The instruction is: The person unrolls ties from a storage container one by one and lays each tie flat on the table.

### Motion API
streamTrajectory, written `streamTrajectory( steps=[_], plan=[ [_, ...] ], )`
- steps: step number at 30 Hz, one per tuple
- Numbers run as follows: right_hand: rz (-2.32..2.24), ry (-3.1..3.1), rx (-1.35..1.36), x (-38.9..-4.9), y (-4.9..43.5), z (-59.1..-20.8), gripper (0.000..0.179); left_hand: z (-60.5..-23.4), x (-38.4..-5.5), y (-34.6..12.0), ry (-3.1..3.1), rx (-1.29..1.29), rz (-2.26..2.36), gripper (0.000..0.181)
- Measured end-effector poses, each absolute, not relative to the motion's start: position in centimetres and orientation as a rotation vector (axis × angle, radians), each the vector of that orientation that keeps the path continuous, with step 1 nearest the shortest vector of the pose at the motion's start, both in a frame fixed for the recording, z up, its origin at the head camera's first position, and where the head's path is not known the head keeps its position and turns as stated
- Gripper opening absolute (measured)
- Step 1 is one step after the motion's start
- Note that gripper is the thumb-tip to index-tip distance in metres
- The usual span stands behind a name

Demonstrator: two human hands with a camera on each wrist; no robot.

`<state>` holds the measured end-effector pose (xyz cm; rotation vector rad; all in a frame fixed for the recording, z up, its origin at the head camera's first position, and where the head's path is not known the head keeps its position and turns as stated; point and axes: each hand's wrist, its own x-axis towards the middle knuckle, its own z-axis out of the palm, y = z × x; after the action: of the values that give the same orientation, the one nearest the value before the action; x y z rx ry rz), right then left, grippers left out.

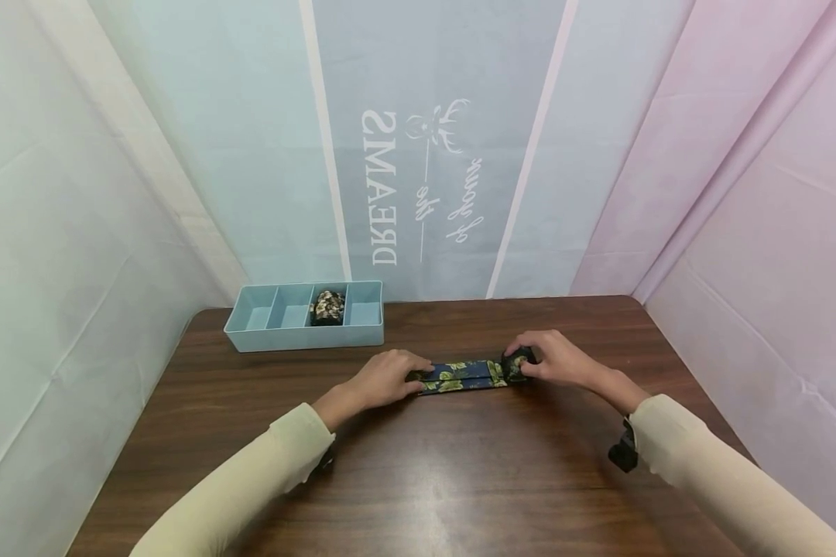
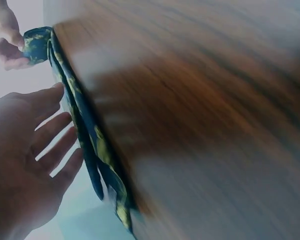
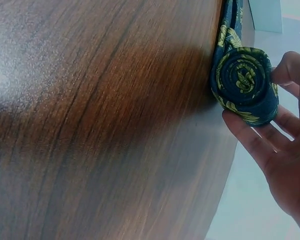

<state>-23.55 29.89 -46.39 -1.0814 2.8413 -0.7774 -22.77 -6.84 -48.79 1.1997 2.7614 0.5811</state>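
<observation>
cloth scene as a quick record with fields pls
cloth: blue, yellow-green flowers, one end rolled, the rest flat
left grip: touches the flat end
right grip: holds the roll
tray: light blue, four compartments, beyond the cloth, to the left
bundle: dark, pale pattern, third compartment from left
table: brown, wood-grained

In the head view, the left hand [image 1: 388, 379] partly hides the flat end of the patterned cloth [image 1: 465, 370]; the bottom edge cuts off both sleeves [image 1: 240, 480]. The left wrist view blurs the worktop [image 2: 215, 115].
</observation>
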Motion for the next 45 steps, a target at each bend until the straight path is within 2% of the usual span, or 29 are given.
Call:
streamTrajectory(
  steps=[4,12,28,34,40,45],
  plan=[
    [-0.773,2.832,-1.07,-23.7,29.9,-46.4,0.026,-48.5,-22.8,-5.1,2.766,1.217,0.608,0.038],
    [-0.801,2.811,-1.094,-23.9,29.9,-46.4,0.026,-48.2,-23.3,-1.8,2.692,1.239,0.744,0.055],
    [-0.757,2.822,-1.063,-23.9,29.5,-46.1,0.025,-49.9,-24.1,-0.3,2.66,1.252,0.677,0.04],
    [-0.71,2.897,-1.034,-23.7,28.9,-46.1,0.013,-50.1,-24.1,-0.6,2.659,1.298,0.658,0.04],
    [-0.646,2.913,-0.953,-23.7,28.5,-45.9,0.022,-50.1,-23.9,-1.1,2.655,1.297,0.656,0.041],
    [-0.625,2.93,-0.944,-23.6,28.8,-46.0,0.02,-50.2,-23.8,-1.5,2.654,1.293,0.666,0.04]
  ],
)
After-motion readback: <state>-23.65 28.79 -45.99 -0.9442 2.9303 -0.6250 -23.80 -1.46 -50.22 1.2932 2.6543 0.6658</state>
